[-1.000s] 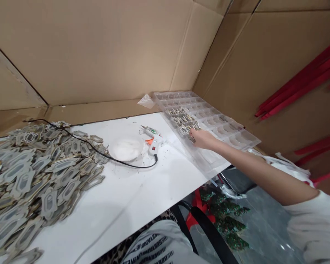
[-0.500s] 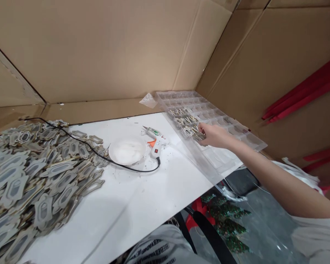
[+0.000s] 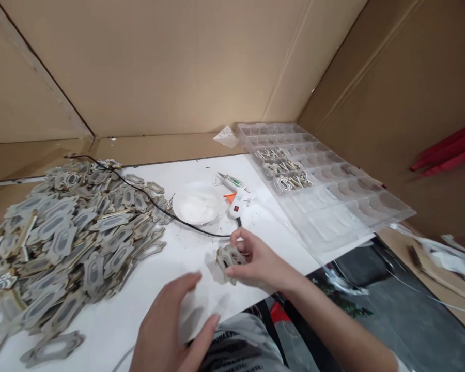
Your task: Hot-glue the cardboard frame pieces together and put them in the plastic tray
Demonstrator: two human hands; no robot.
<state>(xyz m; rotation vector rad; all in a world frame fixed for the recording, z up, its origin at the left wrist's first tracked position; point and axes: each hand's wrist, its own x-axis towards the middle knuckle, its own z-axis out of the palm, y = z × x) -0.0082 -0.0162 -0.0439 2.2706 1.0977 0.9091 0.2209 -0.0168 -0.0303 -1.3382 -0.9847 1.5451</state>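
Over the front middle of the white table, my right hand (image 3: 256, 263) grips a small stack of flat grey frame-shaped pieces (image 3: 228, 261) between thumb and fingers. To its left, my left hand (image 3: 170, 323) is held with thumb and fingers apart and nothing in it. A large heap of similar flat grey pieces with oblong openings (image 3: 93, 274) covers the left of the table. Behind my right hand lie a white glue gun with an orange trigger (image 3: 237, 206) and a shallow white dish (image 3: 197, 204).
A clear plastic compartment tray (image 3: 333, 201) takes up the right of the table, with grey and gold pieces (image 3: 292, 180) in several compartments. A black cord (image 3: 151, 199) runs from the glue gun across the heap. Cardboard walls (image 3: 186, 67) stand behind and at right.
My right hand has come from the tray to the front middle of the table, carrying the stack of pieces. My left hand has entered from below. The view has shifted slightly.
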